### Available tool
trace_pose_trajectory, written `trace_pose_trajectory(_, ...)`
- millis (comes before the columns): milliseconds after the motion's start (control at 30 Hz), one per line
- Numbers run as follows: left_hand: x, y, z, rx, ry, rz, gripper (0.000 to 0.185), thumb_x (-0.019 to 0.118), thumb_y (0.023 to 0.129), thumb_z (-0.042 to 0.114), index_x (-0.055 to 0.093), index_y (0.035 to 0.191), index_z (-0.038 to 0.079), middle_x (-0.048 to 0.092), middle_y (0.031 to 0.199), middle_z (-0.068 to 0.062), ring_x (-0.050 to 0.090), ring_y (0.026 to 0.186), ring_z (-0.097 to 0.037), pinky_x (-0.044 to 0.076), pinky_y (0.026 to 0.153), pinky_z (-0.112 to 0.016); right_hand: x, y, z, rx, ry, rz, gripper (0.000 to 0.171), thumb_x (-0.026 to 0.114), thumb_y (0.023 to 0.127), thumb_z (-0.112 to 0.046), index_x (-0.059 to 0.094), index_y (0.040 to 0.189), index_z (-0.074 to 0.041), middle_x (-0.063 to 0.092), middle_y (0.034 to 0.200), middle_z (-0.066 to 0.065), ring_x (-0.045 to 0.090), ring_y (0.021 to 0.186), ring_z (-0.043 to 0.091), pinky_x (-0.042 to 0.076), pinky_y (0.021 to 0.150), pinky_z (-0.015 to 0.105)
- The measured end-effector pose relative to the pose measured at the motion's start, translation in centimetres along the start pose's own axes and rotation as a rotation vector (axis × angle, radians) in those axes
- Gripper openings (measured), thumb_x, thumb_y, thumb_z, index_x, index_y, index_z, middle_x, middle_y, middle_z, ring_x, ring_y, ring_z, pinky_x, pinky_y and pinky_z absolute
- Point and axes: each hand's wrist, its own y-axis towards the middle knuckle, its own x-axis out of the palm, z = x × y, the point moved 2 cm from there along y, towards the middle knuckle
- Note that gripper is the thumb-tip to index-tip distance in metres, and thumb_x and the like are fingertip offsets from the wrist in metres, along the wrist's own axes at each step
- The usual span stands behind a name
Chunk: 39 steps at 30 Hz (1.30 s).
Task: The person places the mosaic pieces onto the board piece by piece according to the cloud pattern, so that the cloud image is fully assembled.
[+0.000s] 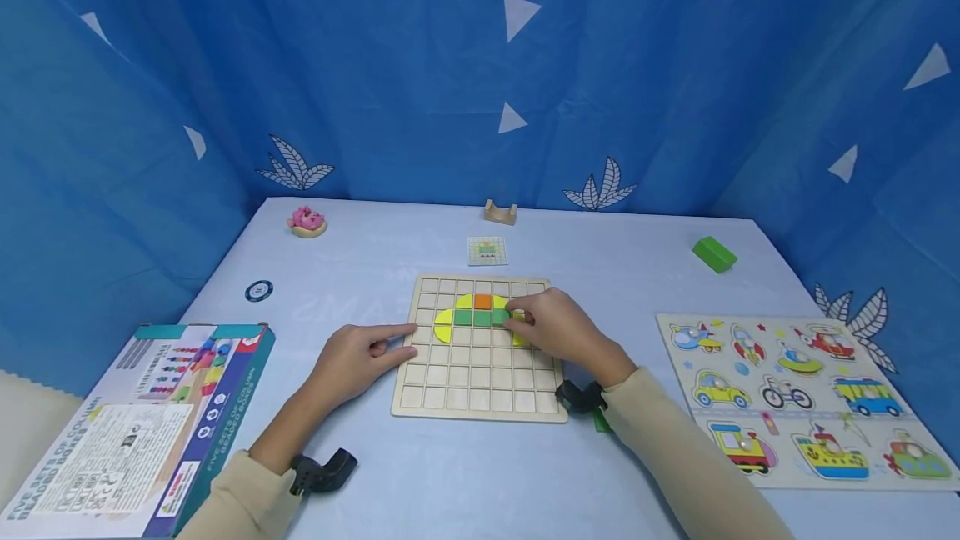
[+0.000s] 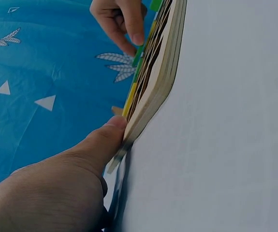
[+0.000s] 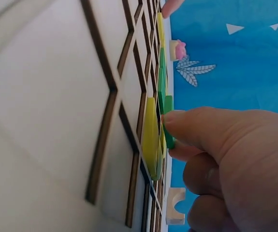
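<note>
A square wooden grid board [image 1: 432, 375] lies on the table. On it are yellow curved tiles [image 1: 443, 326], an orange square tile [image 1: 483, 302] and a row of green square tiles [image 1: 462, 317]. My right hand [image 1: 558, 325] is over the board's right side, thumb and finger pinching a green tile [image 3: 169, 123] just above the grid, beside a yellow tile [image 3: 150, 137]. My left hand [image 1: 360, 361] touches the board's left edge with extended index finger and thumb; in the left wrist view its thumb [image 2: 110, 130] rests against that edge.
Behind the board lie a small pattern card [image 1: 487, 251] and a wooden stand [image 1: 500, 212]. A picture puzzle [image 1: 806, 402] and green block [image 1: 715, 254] are at right. At left are a box [image 1: 127, 448], a round chip [image 1: 258, 291] and a pink toy [image 1: 307, 221].
</note>
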Motion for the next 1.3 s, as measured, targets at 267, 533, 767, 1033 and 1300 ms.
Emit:
trace_pose_trajectory(267,0.0,0.0,0.0,0.005,0.002,-0.002,0.042,0.081,0.088,0.041,0.076,0.126,0.024,0.039,0.053,0.008,0.036,0.05,-0.012,0.029,0.051,-0.028,0.3,-0.1,0.0,0.012,-0.006,0.008,0.029,0.073,0.096,-0.027,0.077,0.12,-0.011,0.046,0.053,-0.008,0.039,0.046,0.008,0.027,0.047,0.025)
trace_pose_trajectory(533,0.0,0.0,0.0,0.011,0.01,-0.002,0.042,0.081,0.088,0.041,0.076,0.126,0.024,0.039,0.053,0.008,0.036,0.05,-0.011,0.028,0.052,-0.028,-0.9,-0.5,-0.2,0.061,-0.011,0.023,0.032,0.073,0.096,-0.028,0.076,0.123,-0.012,0.047,0.056,-0.007,0.043,0.051,0.011,0.031,0.049,0.027)
trace_pose_trajectory(767,0.1,-0.1,0.0,0.015,0.004,0.003,0.042,0.081,0.088,0.041,0.076,0.126,0.024,0.039,0.053,0.008,0.036,0.05,-0.011,0.029,0.051,-0.028,-4.6,-2.5,-0.8,0.048,0.017,0.179,0.03,0.077,0.094,-0.024,0.077,0.121,-0.01,0.044,0.054,-0.007,0.042,0.051,0.012,0.033,0.051,0.03)
trace_pose_trajectory(1033,0.0,-0.1,0.0,0.024,0.004,0.01,0.041,0.081,0.089,0.041,0.076,0.126,0.024,0.039,0.053,0.01,0.034,0.05,-0.01,0.028,0.051,-0.027,-6.2,-6.9,0.4,0.134,-0.016,0.089,0.03,0.081,0.09,-0.022,0.077,0.119,-0.012,0.045,0.056,-0.008,0.043,0.05,0.011,0.036,0.047,0.027)
trace_pose_trajectory(1300,-0.2,0.0,0.0,0.026,0.0,0.007,0.041,0.08,0.089,0.041,0.076,0.126,0.023,0.039,0.053,0.01,0.033,0.05,-0.009,0.028,0.051,-0.027,-5.4,-11.1,3.9,0.263,0.001,-0.052,0.029,0.081,0.089,-0.02,0.078,0.117,-0.015,0.046,0.058,-0.007,0.042,0.052,0.013,0.034,0.049,0.026)
